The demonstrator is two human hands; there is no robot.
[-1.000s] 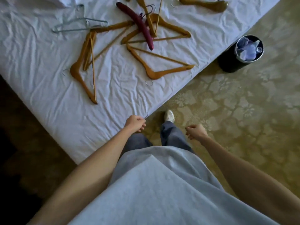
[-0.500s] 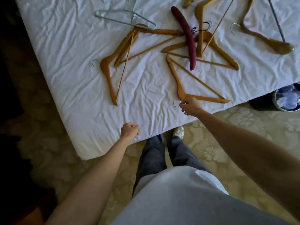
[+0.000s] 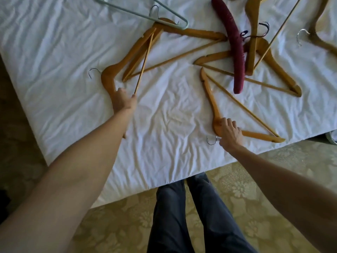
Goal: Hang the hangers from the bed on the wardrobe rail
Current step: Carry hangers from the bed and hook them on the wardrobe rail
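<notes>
Person's legs in dark trousers (image 3: 182,216) stand on patterned carpet (image 3: 255,189) at the bed's (image 3: 54,52) near edge. White creased sheet covers the bed.

Right hand (image 3: 230,132), near the near edge: fingers curled down over the neck of a wooden hanger (image 3: 211,99), gripping it where the shoulder bends. Its metal hook (image 3: 211,140) sticks out just left of the hand, pointing at the near edge. The hanger lies flat, one arm running toward the bed's right edge, the other away from the person.

Left hand (image 3: 124,101), further in and toward the left edge: fingers closed on the lower arm of a second wooden hanger (image 3: 116,70), thumb side touching its thin crossbar. Its hook (image 3: 94,72) points at the left edge. Forearm hides the hanger's near tip.

Further back, mid-bed: third wooden hanger (image 3: 191,31) overlapping the second one. Right of it, a wooden hanger (image 3: 273,59) with a dark red padded hanger (image 3: 235,46) lying across it.

Far edge: pale green wire hanger (image 3: 145,13) on the left, another wooden hanger (image 3: 253,24) crossing the pile, and one more (image 3: 321,39) at the far right corner, cut by the frame.
</notes>
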